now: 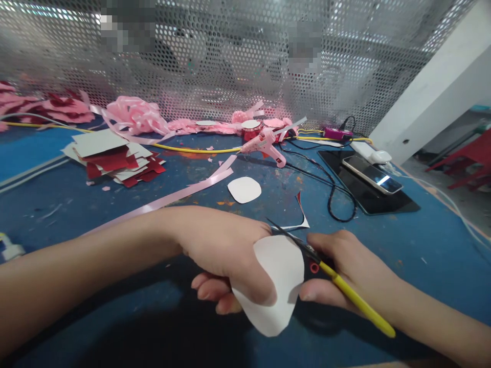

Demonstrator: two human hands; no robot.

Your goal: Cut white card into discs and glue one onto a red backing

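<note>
My left hand (222,243) pinches a white piece of card (286,266) with rounded edges, its thumb lying flat on top. Along the card's upper right edge run the dark blades of a pair of scissors with yellow handles (362,304). My right hand (355,260) is closed on these scissors; its thumb is close to the card's right edge, and most of its fingers are hidden. Just beyond the blades lies a thin curved offcut (301,220), white with a red side. A second rounded white card (244,189) rests flat on the blue table (184,168).
A pink glue gun (264,145) with a black cord lies ahead. To the left are stacked white and red cards (115,156), pink ribbon (164,199) and a ribbon bundle (136,115). A phone (372,175) sits on a black panel (387,204) at right. Perforated metal (238,56) stands behind.
</note>
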